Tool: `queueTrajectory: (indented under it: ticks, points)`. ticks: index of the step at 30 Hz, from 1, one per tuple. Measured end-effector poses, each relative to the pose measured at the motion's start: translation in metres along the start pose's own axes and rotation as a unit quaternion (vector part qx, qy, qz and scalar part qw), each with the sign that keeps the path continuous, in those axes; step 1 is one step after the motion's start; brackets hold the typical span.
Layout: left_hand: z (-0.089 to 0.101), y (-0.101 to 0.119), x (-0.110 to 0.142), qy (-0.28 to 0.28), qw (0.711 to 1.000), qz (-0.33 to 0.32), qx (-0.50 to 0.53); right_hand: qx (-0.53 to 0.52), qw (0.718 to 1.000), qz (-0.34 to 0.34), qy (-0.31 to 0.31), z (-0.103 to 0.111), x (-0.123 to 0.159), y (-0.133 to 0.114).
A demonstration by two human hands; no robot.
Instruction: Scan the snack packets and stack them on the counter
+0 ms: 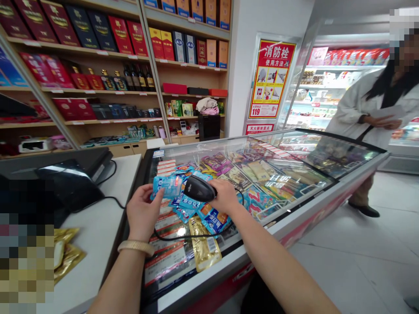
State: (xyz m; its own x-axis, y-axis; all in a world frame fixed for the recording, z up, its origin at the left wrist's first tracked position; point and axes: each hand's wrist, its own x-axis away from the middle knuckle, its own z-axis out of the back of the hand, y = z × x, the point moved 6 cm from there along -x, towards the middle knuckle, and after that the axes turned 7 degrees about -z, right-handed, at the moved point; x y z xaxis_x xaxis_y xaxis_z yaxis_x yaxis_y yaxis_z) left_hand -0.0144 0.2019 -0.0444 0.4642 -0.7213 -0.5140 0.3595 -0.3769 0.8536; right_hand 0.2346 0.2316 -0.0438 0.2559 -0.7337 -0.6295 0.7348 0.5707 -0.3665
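My left hand point(144, 212) grips a light blue snack packet point(167, 186) by its edge, holding it up over the freezer's glass lid. My right hand point(225, 196) is wrapped around a black handheld barcode scanner point(199, 188), whose nose points at the packet from very close, with a red glow on the packet's face. The scanner's black cord point(183, 237) loops down across the lid. A gold foil packet point(204, 244) lies just below my hands. A beaded bracelet point(135, 247) circles my left wrist.
A chest freezer point(314, 148) full of packets stands ahead. A white counter point(98, 231) with a black payment terminal point(68, 183) is to my left. Shelves of boxed liquor point(98, 52) line the back. A person in a white coat point(366, 113) holds paper at right.
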Motion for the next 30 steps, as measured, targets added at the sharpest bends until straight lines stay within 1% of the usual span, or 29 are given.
queueTrajectory:
  ticks: [5,7,9,10,11,13,14,16,17,19,20,21,23,25,26,27,28,30]
  points:
    - [-0.005,-0.007,-0.001,-0.011,1.0,0.007,0.01,-0.009,1.0,0.002,0.013,0.0,0.0,0.001]
    - [-0.007,-0.003,0.0,-0.008,1.0,0.003,0.006,-0.019,0.999,0.01,0.027,0.001,0.001,0.0]
    - [0.0,0.012,0.005,0.02,1.0,-0.015,0.007,-0.032,0.998,0.023,0.048,0.003,0.005,-0.001]
    - [0.009,0.023,0.008,0.046,0.998,-0.03,0.008,-0.036,0.997,0.028,0.063,0.005,0.007,0.0]
    - [0.022,0.038,0.013,0.079,0.995,-0.052,0.007,-0.038,0.996,0.033,0.076,0.007,0.01,0.001]
    - [0.058,0.07,0.025,0.155,0.982,-0.108,-0.034,-0.032,0.994,0.044,0.098,0.008,0.015,0.004]
    - [0.082,0.086,0.032,0.195,0.969,-0.135,-0.069,-0.026,0.993,0.049,0.105,0.008,0.017,0.007]
    - [0.136,0.113,0.046,0.277,0.932,-0.189,-0.136,-0.015,0.991,0.051,0.125,0.008,0.019,0.013]
    - [0.166,0.123,0.051,0.312,0.911,-0.218,-0.158,-0.013,0.989,0.053,0.139,0.009,0.021,0.015]
    - [0.229,0.133,0.056,0.362,0.876,-0.27,-0.17,-0.011,0.989,0.055,0.138,0.008,0.022,0.02]
    - [0.259,0.132,0.052,0.365,0.874,-0.273,-0.17,-0.009,0.989,0.059,0.136,0.008,0.022,0.021]
    - [0.29,0.126,0.046,0.376,0.873,-0.254,-0.176,-0.007,0.988,0.064,0.137,0.008,0.023,0.022]
    - [0.349,0.11,0.03,0.421,0.863,-0.181,-0.213,0.001,0.987,0.072,0.145,0.008,0.025,0.024]
    - [0.397,0.091,0.012,0.463,0.845,-0.101,-0.246,0.008,0.985,0.079,0.156,0.006,0.027,0.026]
    - [0.415,0.083,0.003,0.472,0.84,-0.06,-0.261,0.012,0.983,0.083,0.162,0.005,0.028,0.028]
    - [0.429,0.074,-0.005,0.474,0.836,-0.023,-0.276,0.016,0.982,0.088,0.166,0.004,0.029,0.029]
    - [0.439,0.067,-0.014,0.468,0.835,0.009,-0.291,0.021,0.981,0.093,0.169,0.002,0.029,0.031]
    - [0.45,0.057,-0.027,0.444,0.835,0.046,-0.32,0.032,0.979,0.098,0.173,0.0,0.031,0.034]
